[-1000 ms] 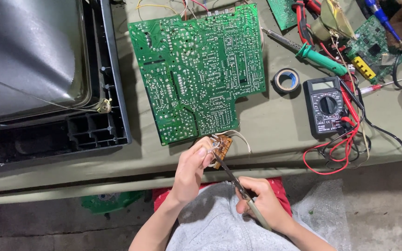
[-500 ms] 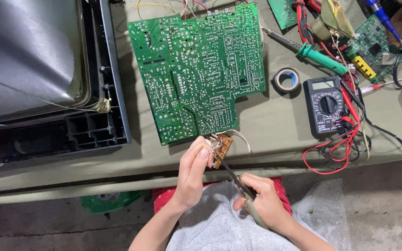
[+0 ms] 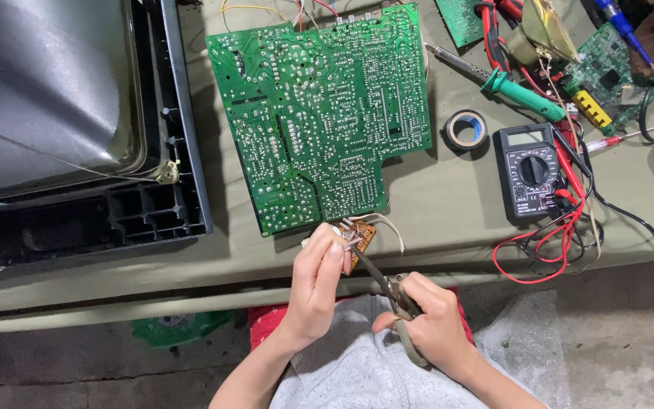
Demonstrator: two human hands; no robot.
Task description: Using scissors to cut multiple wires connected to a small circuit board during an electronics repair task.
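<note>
Olive-green cloth covers the tabletop; bare concrete floor below, grey-clad lap at the near edge

Head view: left hand is clamped on a small brown circuit board, held just off the tabletop's near edge, right below the big green circuit board, which lies solder side up. Right hand is closed round the handles of small pliers; the tip meets the small board's leads. A thin white wire loops out from that board

Risk, my read: pliers tip sits very close to the left fingertips, so a slip could nick them; hard pull could lift a pad or snap the wire

Markings: black multimeter right of the big board, grey screen above a round dial, red leads tangled beneath. Tape roll, black with blue inner ring, between them. Green-handled soldering iron above. Dark TV shell at left
</note>
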